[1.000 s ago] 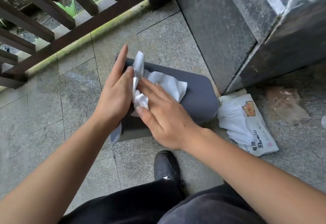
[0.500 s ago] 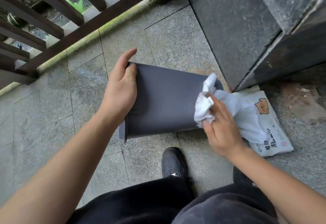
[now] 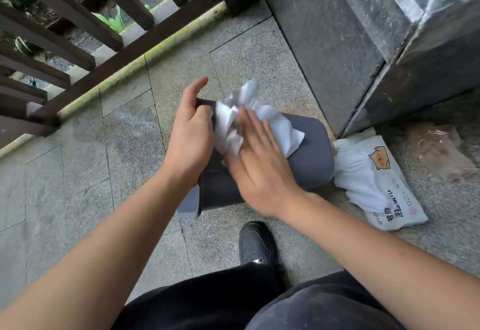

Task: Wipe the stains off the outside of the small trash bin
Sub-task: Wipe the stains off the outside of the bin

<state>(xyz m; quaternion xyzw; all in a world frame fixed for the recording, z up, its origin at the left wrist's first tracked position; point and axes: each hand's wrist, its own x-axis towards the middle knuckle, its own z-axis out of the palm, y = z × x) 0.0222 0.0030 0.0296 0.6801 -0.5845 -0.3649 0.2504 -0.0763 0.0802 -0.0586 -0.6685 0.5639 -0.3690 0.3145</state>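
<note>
1. Head view, looking down: the small trash bin lies on its side on the stone floor, dark grey, its rounded closed end pointing toward 2 o'clock and its open rim toward 8 o'clock.
2. My left hand grips the bin's top edge near the rim end, fingers hooked over the far side, thumb toward me.
3. My right hand lies flat, fingers straight and close together, pressing a crumpled white wipe onto the bin's upper side. The hand is blurred.
4. The wipe bunches up just beside my left hand; one loose corner sticks up toward 12 o'clock and another flap drapes toward 3 o'clock over the bin.
5. At 3 o'clock from the bin, just beside its closed end, a wipes pack lies on the floor with a white sheet spilling from it.
6. A dark stone pillar stands at 1 o'clock, a brown railing at 10 o'clock.
7. My black shoe sits at 6 o'clock, near the bin.
</note>
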